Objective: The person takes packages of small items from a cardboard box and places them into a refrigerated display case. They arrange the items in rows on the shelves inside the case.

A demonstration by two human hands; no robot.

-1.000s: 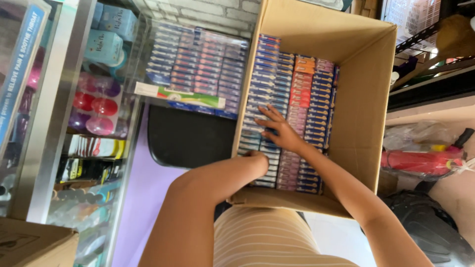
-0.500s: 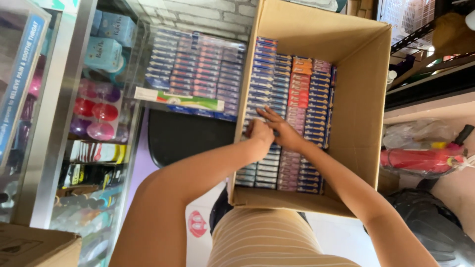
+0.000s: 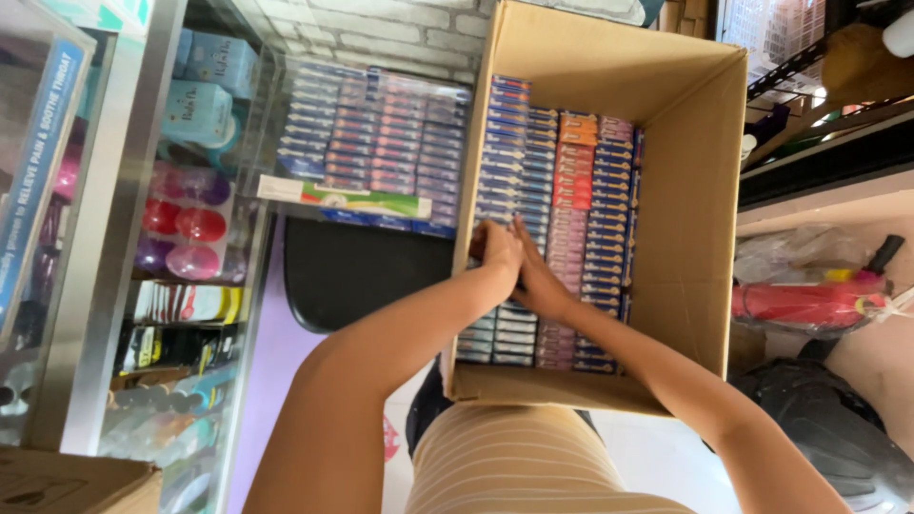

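Both reaching into an open cardboard box (image 3: 700, 200) packed with rows of small blue, red and purple cartons (image 3: 581, 181). Left hand (image 3: 497, 249) curled onto the blue cartons in the box's left column, at about 9 o'clock inside it; whether gripping one, cannot tell. Right hand (image 3: 538, 276) flat and open, pressed against the left hand, fingers pointing toward 12 o'clock. Beyond the box at 10 o'clock, a long white-and-green carton (image 3: 343, 198) lying on a glass shelf (image 3: 381, 114).

Arms: we see both bare to above the elbow, no sleeves.
Left hand (image 3: 499, 249): no rings, no watch.
Right hand (image 3: 539, 278): likewise bare.
Garment, bottom centre: tan cloth with thin pale stripes.
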